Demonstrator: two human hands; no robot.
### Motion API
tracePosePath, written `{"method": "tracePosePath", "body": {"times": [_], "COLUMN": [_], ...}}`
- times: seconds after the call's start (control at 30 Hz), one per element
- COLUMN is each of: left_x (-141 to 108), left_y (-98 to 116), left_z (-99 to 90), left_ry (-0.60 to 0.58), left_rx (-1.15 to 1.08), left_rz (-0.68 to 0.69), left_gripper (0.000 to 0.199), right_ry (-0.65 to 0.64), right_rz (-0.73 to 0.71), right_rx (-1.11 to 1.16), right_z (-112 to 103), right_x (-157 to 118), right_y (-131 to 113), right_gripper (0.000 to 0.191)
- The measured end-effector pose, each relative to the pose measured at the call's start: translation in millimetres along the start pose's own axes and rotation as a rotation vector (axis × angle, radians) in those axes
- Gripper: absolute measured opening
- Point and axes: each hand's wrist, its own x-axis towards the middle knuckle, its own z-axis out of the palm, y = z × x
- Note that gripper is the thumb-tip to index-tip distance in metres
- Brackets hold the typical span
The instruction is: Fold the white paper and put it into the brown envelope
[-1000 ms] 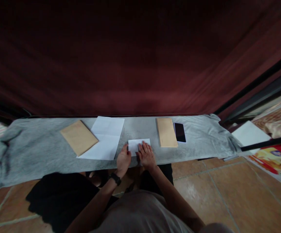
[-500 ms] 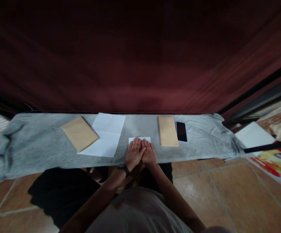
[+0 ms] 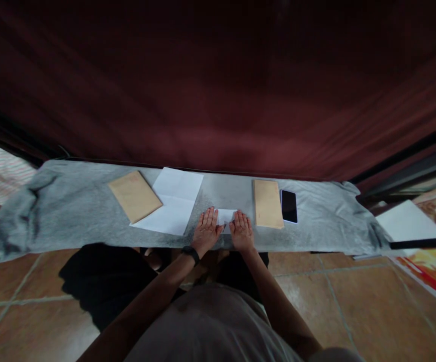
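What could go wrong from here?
1. The small white paper could skew if the left hand and right hand, flat at either side, press unevenly.
2. The grey cloth is rumpled at its ends, so it might shift under them.
3. The left brown envelope overlaps the creased white sheet; lifting the sheet could drag it.

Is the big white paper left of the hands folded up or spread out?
Spread out: the big white paper lies wide and flat on the gray cloth, with a crease across it.
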Motion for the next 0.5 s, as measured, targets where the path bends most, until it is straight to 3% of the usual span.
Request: {"method": "tracePosePath", "body": {"times": [0.23, 0.5], "left_x": [1, 3], "left_y": [2, -3], "left_z": [-5.9, -4.8], "left_ry": [-0.053, -0.055], "left_rx": [-0.004, -0.025], "left_rz": [0.02, 0.074], "left_gripper": [0.061, 0.067], "right_ry": [-0.136, -0.101], "right_rz": [-0.139, -0.099], "right_rx": [0.053, 0.006], "right_z": [6, 6], "right_x": [10, 9], "right_y": [-27, -5], "right_gripper": [0.053, 0.055]}}
